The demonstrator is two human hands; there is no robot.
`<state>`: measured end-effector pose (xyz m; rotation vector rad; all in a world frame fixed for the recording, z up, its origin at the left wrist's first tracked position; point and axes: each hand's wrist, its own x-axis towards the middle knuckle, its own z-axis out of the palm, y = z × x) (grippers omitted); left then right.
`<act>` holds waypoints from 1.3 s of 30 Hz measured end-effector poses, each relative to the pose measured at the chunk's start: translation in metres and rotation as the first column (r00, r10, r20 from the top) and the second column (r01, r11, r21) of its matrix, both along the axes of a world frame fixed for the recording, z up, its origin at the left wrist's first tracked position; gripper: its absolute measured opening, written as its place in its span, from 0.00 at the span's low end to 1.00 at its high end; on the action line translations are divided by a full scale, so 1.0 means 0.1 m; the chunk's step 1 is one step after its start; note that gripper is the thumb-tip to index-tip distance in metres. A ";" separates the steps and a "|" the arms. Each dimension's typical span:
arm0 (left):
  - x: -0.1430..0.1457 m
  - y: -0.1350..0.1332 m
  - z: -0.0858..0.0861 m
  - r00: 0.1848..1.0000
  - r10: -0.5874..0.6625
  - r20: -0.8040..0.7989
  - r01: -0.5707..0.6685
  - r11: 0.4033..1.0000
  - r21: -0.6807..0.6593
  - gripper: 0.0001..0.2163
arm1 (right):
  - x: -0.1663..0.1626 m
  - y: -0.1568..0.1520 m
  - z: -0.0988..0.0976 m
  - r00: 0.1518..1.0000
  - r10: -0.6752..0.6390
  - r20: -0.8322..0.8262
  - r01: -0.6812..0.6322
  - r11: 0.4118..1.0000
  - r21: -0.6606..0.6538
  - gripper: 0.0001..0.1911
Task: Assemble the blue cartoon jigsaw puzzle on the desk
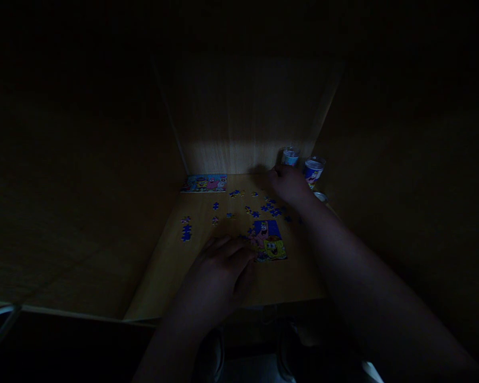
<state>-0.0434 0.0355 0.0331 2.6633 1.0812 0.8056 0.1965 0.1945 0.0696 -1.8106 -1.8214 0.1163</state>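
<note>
A partly joined jigsaw puzzle [272,240] with a pink and a yellow cartoon figure on blue lies near the table's front. At its left edge is my left hand [223,263], its fingers bent and close together; what lies under the fingertips is hidden. My right hand [289,183] reaches to the back right, just in front of a clear-topped can [290,154]. Its fingers are curled in, and anything in them cannot be made out. Loose puzzle pieces [277,211], mostly blue, are scattered between my hands. More blue pieces [187,232] lie at the left.
A finished-looking puzzle picture [205,183] lies at the back left against a wooden panel [239,122]. A second can [314,169] and a round lid [320,197] stand at the right. Dark walls enclose the wooden table [163,276] on both sides. The light is very dim.
</note>
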 end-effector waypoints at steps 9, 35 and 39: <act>-0.04 0.02 -0.02 0.988 0.152 -0.032 -0.149 0.986 0.078 0.10 | 0.03 0.02 -0.02 1.000 -0.008 -0.003 0.008 1.000 0.021 0.20; -0.50 0.14 0.12 0.445 0.817 -0.367 -0.889 0.453 -0.070 0.22 | 0.11 0.02 -0.14 0.979 0.116 -0.169 -0.104 0.991 0.079 0.16; -0.50 0.14 0.10 0.430 0.803 -0.412 -0.889 0.455 -0.041 0.19 | 0.12 0.04 -0.17 0.968 0.152 -0.201 -0.130 0.984 0.122 0.13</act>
